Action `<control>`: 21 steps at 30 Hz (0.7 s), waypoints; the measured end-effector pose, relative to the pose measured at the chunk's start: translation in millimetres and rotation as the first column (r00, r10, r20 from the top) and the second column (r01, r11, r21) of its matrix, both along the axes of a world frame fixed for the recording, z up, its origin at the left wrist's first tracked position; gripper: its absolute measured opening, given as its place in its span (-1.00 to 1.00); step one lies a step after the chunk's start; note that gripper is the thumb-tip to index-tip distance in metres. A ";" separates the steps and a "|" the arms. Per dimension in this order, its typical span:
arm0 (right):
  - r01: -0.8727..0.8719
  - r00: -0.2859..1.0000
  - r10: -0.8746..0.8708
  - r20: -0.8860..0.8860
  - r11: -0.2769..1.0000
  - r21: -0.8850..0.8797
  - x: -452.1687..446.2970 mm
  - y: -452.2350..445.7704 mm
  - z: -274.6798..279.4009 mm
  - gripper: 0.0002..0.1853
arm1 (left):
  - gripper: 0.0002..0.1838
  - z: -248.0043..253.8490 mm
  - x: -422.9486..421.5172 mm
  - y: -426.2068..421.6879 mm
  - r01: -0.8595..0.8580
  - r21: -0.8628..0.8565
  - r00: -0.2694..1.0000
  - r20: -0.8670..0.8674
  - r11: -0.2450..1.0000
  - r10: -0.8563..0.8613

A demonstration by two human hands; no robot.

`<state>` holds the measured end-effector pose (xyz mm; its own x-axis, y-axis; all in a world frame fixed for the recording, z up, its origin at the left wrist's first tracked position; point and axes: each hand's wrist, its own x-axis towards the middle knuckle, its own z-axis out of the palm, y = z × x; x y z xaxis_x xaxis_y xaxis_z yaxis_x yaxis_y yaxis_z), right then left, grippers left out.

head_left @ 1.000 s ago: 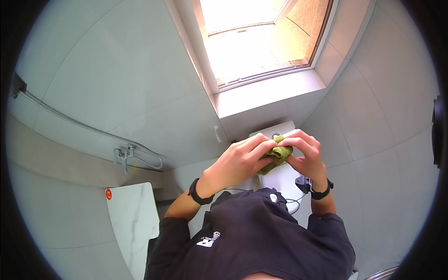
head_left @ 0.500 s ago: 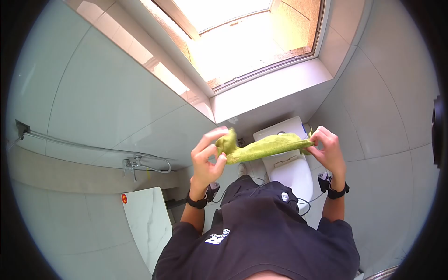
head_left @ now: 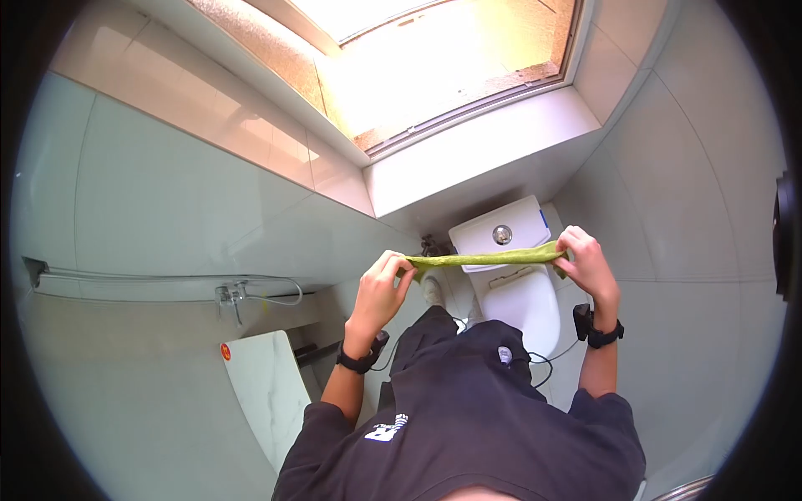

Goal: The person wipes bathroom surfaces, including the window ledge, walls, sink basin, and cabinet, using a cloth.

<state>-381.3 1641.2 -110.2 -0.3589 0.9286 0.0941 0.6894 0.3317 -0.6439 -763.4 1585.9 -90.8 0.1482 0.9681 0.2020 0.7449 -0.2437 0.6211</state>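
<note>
A green cloth [head_left: 484,258] is stretched nearly level between my two hands, pulled into a narrow band. My left hand [head_left: 383,290] pinches its left end between thumb and fingers, and a small flap hangs under the fingertips. The right end is gripped by my right hand [head_left: 586,265], where the cloth bunches up a little. Behind and below the cloth, from this viewpoint, is a white toilet with its lid [head_left: 525,305] down and a round flush button [head_left: 501,235] on the tank.
A window [head_left: 451,75] with a white sill [head_left: 484,154] is ahead. On the left wall are a shower tap [head_left: 234,297] and hose. A marble-patterned counter [head_left: 266,392] lies at lower left. Black wrist straps with small devices [head_left: 582,321] and cables are on my arms.
The cloth has gone from a wider, loosely bunched shape to a taut thin strip. My left hand has turned over and closed on its end. The view has shifted slightly.
</note>
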 end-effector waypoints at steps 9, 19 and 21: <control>-0.108 0.991 0.121 0.054 0.972 -0.209 -11.2 46.3 -71.2 -0.79 | -0.84 -35.8 -33.8 -3.1 0.018 -0.154 0.994 -0.104 0.988 -0.034; -0.180 0.949 0.234 0.210 0.951 -0.250 -59.6 80.6 -111.9 -0.78 | -0.87 -74.4 -68.6 7.0 -0.059 -0.259 0.987 -0.158 0.964 0.018; -0.278 0.924 0.352 0.149 0.887 -0.368 -85.8 96.5 -112.2 -0.77 | -0.88 -63.0 -69.8 16.5 -0.031 -0.087 0.999 -0.015 0.996 0.030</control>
